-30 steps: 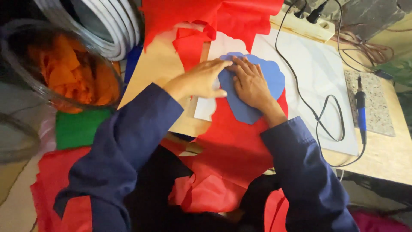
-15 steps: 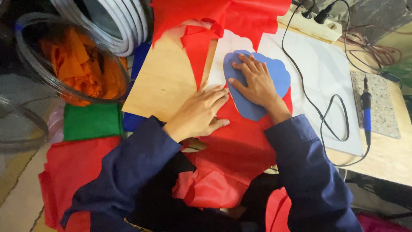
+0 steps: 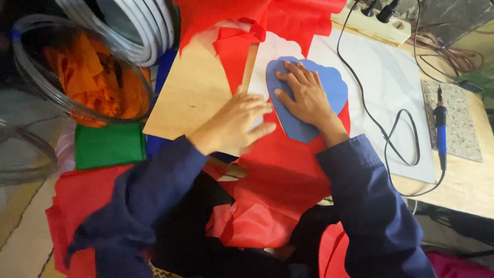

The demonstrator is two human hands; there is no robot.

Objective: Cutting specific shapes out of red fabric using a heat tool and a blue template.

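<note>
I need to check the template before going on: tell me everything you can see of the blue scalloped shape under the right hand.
The blue shape is a thin, flat, matte cutout, like card or foam sheet, with a scalloped upper edge that narrows to a rounded lower end. It lies flat on the red fabric, its top over a white sheet. The right hand presses on it, palm down and fingers spread, hiding its middle. The left hand rests just beside it, on the fabric.

You have open passage over the bare wooden board at the left. On the right, the black cable loops across the white sheet; the blue-handled tool and power strip obstruct the far edge.
</note>
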